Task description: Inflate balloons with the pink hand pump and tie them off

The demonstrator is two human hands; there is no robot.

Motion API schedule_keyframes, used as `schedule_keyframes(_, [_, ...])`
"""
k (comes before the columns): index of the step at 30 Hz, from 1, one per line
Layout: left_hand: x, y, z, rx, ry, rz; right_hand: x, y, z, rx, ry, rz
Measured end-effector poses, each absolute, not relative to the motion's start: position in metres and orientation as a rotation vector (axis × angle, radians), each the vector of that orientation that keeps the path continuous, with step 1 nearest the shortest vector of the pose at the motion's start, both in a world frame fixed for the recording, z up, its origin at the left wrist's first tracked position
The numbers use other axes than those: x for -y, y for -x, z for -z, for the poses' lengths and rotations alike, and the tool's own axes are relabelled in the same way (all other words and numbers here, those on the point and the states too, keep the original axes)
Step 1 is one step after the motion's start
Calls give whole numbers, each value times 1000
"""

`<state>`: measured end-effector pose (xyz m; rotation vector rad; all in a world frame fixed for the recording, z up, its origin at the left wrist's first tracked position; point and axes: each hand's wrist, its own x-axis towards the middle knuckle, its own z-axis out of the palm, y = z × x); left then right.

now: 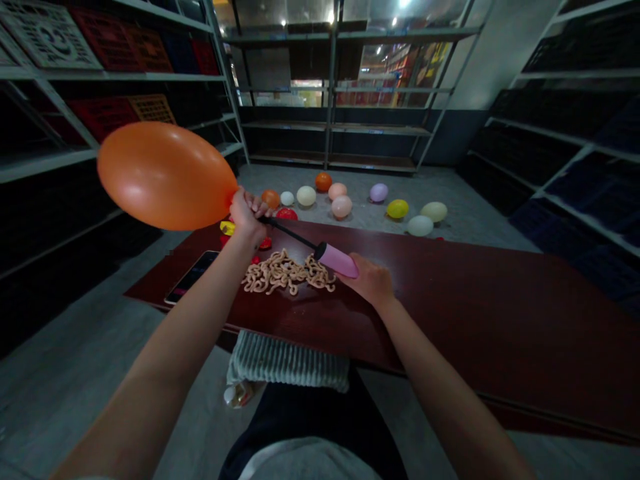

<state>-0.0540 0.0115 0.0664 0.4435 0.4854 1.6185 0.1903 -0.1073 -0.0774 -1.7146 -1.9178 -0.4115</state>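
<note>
A large inflated orange balloon points off to the left, its neck pinched in my left hand where it meets the black tip of a hand pump. My right hand is wrapped round the pink body of the pump, and the black rod shows between the two hands. Below the pump, a pile of beige twisted balloons lies on the dark red table. Small red pieces and a yellow piece sit near my left wrist.
A phone lies at the table's left end. Several inflated balloons rest on the floor beyond the table. Metal shelves stand behind, with crates at the left. A ribbed grey-green cloth is at the near edge, a bottle below.
</note>
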Motion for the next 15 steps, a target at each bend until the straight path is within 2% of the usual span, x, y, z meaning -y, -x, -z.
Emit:
schedule_keyframes(6, [-11, 57, -100, -417, -685, -1636, 93, -184, 80, 1882, 1674, 287])
schedule_keyframes(15, [-10, -19, -124, -387, -855, -1661, 87, -199, 78, 1513, 1817, 114])
